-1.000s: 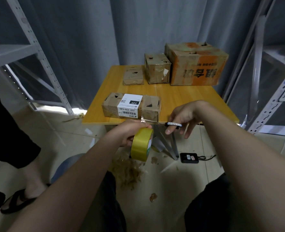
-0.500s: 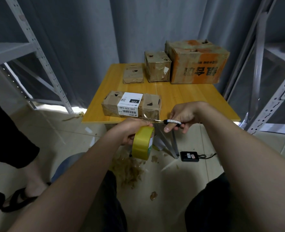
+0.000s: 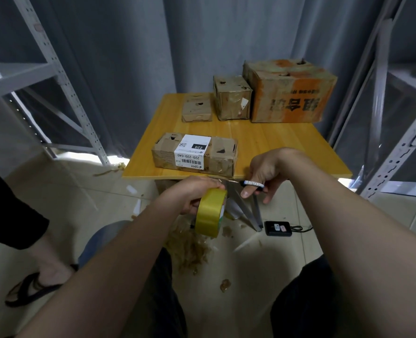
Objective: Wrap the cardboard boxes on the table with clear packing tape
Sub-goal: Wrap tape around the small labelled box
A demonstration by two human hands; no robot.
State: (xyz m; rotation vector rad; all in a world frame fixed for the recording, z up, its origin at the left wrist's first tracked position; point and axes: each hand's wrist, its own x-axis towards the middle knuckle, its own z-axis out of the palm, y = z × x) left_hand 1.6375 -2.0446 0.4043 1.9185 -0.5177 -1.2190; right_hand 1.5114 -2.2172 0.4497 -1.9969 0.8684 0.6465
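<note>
While seated low before the bench [image 3: 275, 147], looking down past dark-clad knees at crumpled tape scraps [image 3: 192, 250] on the floor tiles, a small black device [image 3: 277, 228] with its cable to the right, another person's sandalled foot [image 3: 38, 281] to the left. Above those, gripping the yellow-tinted tape roll [image 3: 210, 213] in the left hand [image 3: 192, 193], fingers curled over its rim, roll upright on edge just below the bench's near edge. Pinching a small black-handled cutter [image 3: 252, 183] in the right hand [image 3: 265, 169] between thumb and forefinger, other fingers spread loosely downward, blade tip aimed left at a short clear strip [image 3: 223, 179] off the roll. Cannot tell whether blade touches strip. Lying at the bench's near edge: long labelled box [image 3: 194, 152], white label on top. Standing in a row at the far edge, well apart from it: low flat box [image 3: 196, 109], cube-shaped box [image 3: 232, 98], large orange-printed box [image 3: 290, 93], the last two just beside each other. Behind, grey curtain [image 3: 129, 57]; metal racks [image 3: 63, 76] on both sides.
</note>
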